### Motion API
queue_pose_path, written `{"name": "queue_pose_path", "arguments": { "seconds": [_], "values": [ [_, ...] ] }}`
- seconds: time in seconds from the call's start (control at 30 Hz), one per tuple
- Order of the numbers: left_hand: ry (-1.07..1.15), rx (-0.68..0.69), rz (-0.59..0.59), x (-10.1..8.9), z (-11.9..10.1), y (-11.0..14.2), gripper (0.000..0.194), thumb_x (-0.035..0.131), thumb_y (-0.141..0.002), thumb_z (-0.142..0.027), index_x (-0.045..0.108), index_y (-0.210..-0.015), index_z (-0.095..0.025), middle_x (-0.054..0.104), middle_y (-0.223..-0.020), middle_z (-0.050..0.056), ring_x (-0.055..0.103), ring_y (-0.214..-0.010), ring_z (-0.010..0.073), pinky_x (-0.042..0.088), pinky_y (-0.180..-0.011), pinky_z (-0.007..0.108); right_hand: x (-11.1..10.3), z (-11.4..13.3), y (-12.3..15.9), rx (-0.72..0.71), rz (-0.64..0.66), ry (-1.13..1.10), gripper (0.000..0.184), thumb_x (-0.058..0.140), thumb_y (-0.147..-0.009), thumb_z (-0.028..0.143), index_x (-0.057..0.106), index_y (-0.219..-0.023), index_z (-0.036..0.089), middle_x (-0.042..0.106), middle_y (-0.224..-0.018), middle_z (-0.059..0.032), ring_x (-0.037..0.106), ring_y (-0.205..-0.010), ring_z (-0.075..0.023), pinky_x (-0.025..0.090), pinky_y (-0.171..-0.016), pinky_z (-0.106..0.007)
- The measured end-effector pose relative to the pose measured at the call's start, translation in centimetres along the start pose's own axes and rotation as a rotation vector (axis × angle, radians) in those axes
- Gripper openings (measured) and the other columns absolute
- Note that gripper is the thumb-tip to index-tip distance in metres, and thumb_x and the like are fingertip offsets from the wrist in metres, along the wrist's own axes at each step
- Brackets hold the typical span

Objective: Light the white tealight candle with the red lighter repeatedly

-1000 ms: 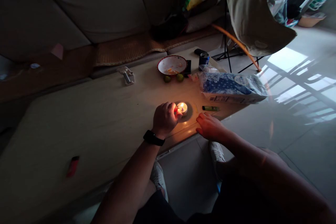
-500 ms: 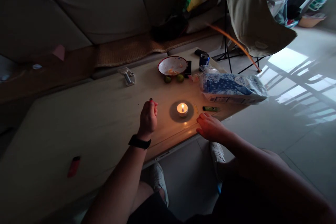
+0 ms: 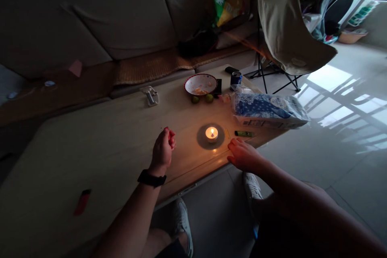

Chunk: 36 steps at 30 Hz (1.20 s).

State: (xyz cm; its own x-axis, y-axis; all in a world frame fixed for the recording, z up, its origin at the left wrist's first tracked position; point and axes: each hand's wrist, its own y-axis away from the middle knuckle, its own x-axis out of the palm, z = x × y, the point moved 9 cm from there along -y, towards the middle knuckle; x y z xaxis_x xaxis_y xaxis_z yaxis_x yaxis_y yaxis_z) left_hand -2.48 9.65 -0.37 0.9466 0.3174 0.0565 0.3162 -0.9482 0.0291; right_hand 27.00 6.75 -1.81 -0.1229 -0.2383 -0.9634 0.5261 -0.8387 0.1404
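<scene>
A small lit tealight candle (image 3: pixel 211 133) burns on the pale low table (image 3: pixel 99 145), near its front edge. My left hand (image 3: pixel 163 150) hovers to the left of the candle, fingers curled shut around a small lighter whose tip shows at the top. A dark watch sits on that wrist. My right hand (image 3: pixel 243 155) lies flat on the table edge just right of the candle, fingers open. A green lighter (image 3: pixel 243 133) lies a little beyond my right hand.
A red lighter (image 3: pixel 82 202) lies at the table's near left. Farther back sit a bowl (image 3: pixel 200 84) with two limes, a drink can (image 3: pixel 236 78), a blue-and-white tissue pack (image 3: pixel 267 109). A sofa (image 3: pixel 121 36) runs behind; a folding chair (image 3: pixel 287 28) stands right.
My left hand has drawn back from the candle to the left, leaving the flame burning. The right hand stayed on the table edge. The view shifted slightly.
</scene>
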Motion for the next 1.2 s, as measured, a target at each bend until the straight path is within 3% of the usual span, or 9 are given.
{"name": "queue_pose_path", "arguments": {
  "seconds": [0.47,0.57,0.63,0.77,0.87,1.2],
  "values": [
    [-0.030,-0.028,0.019,0.1,0.4,0.1,0.054,0.044,-0.094,-0.071,0.057,-0.084,-0.020,0.042,-0.062,-0.003,0.037,-0.047,0.0092,0.029,-0.043,0.023,-0.6,0.5,0.3,-0.029,-0.003,-0.022,0.016,0.065,-0.091,0.028,0.067,-0.102,0.016,0.064,-0.113,-0.0141,0.055,-0.112,-0.0275,0.045,-0.098,-0.036],
    [-0.183,0.038,0.013,-0.1,-0.2,0.1,0.054,0.039,-0.097,-0.069,0.058,-0.083,-0.020,0.046,-0.063,-0.001,0.040,-0.051,0.0117,0.032,-0.047,0.025,-0.7,0.6,0.3,-0.023,0.009,-0.028,0.017,0.066,-0.090,0.028,0.067,-0.102,0.017,0.064,-0.114,-0.0145,0.056,-0.112,-0.0278,0.045,-0.098,-0.037],
    [-0.388,0.173,0.029,0.3,-1.6,0.6,0.050,0.038,-0.099,-0.064,0.057,-0.083,-0.021,0.050,-0.066,0.000,0.045,-0.056,0.0141,0.038,-0.053,0.027,-0.7,0.6,0.3,-0.013,0.020,-0.025,0.018,0.066,-0.090,0.029,0.068,-0.103,0.016,0.063,-0.115,-0.0153,0.056,-0.112,-0.0283,0.045,-0.098,-0.037],
    [-0.839,0.477,0.114,3.1,-4.1,2.5,0.032,0.050,-0.099,-0.051,0.056,-0.086,-0.022,0.060,-0.076,0.004,0.055,-0.070,0.0186,0.043,-0.068,0.032,-0.5,0.4,0.2,-0.006,0.013,-0.019,0.017,0.065,-0.090,0.028,0.068,-0.102,0.017,0.064,-0.114,-0.0148,0.056,-0.111,-0.0283,0.045,-0.097,-0.038],
    [-1.006,0.628,0.172,5.6,-4.8,3.7,0.027,0.051,-0.099,-0.044,0.054,-0.084,-0.021,0.064,-0.082,0.006,0.059,-0.079,0.0211,0.045,-0.075,0.034,-0.3,0.3,0.1,-0.016,-0.004,-0.013,0.017,0.066,-0.090,0.029,0.067,-0.102,0.017,0.064,-0.114,-0.0145,0.055,-0.113,-0.0286,0.045,-0.097,-0.038],
    [-1.176,0.743,0.244,11.3,-4.8,4.2,0.019,0.053,-0.093,-0.034,0.056,-0.080,-0.021,0.064,-0.081,0.008,0.058,-0.079,0.0238,0.043,-0.074,0.038,0.1,0.0,0.1,-0.016,-0.002,-0.001,0.022,0.066,-0.091,0.033,0.067,-0.105,0.016,0.063,-0.116,-0.0150,0.055,-0.115,-0.0293,0.045,-0.098,-0.038]
  ]
}}
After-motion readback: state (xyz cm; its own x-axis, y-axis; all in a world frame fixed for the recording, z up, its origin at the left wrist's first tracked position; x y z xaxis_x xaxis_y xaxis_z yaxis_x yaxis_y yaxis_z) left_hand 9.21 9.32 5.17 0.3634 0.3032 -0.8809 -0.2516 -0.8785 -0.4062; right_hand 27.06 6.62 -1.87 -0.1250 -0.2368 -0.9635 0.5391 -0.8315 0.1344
